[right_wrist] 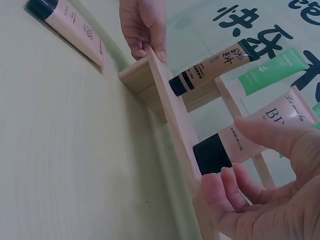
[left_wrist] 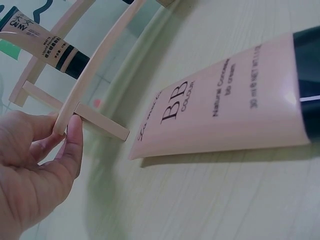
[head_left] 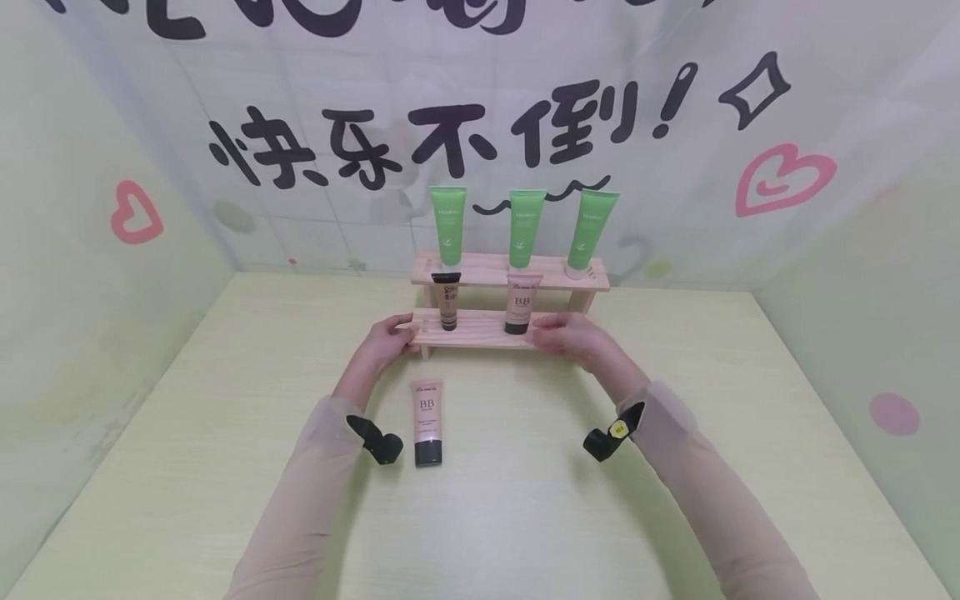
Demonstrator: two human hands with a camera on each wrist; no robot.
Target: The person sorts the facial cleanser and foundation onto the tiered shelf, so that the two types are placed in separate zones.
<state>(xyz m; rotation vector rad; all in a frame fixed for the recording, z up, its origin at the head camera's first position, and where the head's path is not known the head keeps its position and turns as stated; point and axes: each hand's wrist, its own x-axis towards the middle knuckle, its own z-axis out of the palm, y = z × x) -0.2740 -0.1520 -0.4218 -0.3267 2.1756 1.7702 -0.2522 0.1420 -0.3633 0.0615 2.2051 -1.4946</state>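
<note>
My left hand grips the left end of a two-tier wooden rack, thumb and fingers pinching the end of its lower shelf. My right hand is at the right part of that shelf, fingers loosely bent beside a pink BB cream tube standing on its black cap. In the right wrist view the thumb overlaps this tube and the fingertips are close by the cap. A smaller tan tube with a black cap stands farther left on the lower shelf.
Three green tubes stand on the upper shelf, the rightmost tilted. Another pink BB cream tube lies on the table in front of the rack, near the left wrist camera. Behind the rack is a printed wall.
</note>
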